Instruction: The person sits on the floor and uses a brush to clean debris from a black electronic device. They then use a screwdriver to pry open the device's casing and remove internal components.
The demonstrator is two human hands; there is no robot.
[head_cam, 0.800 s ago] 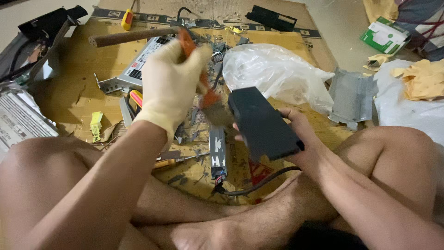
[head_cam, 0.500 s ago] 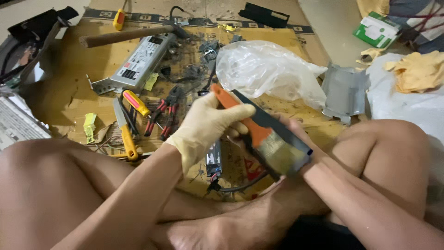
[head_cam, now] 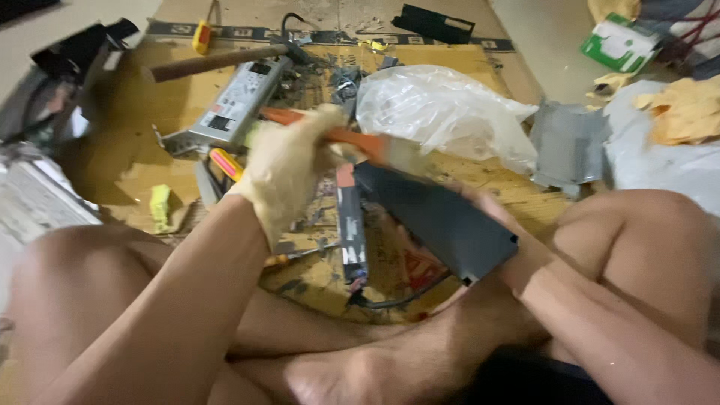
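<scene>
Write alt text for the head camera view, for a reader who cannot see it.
A seated person's gloved left hand holds an orange-handled brush against a dark flat panel gripped by the bare right hand. Beyond lie a grey metal box, a hammer and a clear plastic bag on cardboard.

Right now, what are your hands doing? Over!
Left hand, gloved, grips orange-handled brush. Right hand steadies dark flat panel, bristles at its upper edge. Clear plastic bag sits just behind, not touching.
</scene>
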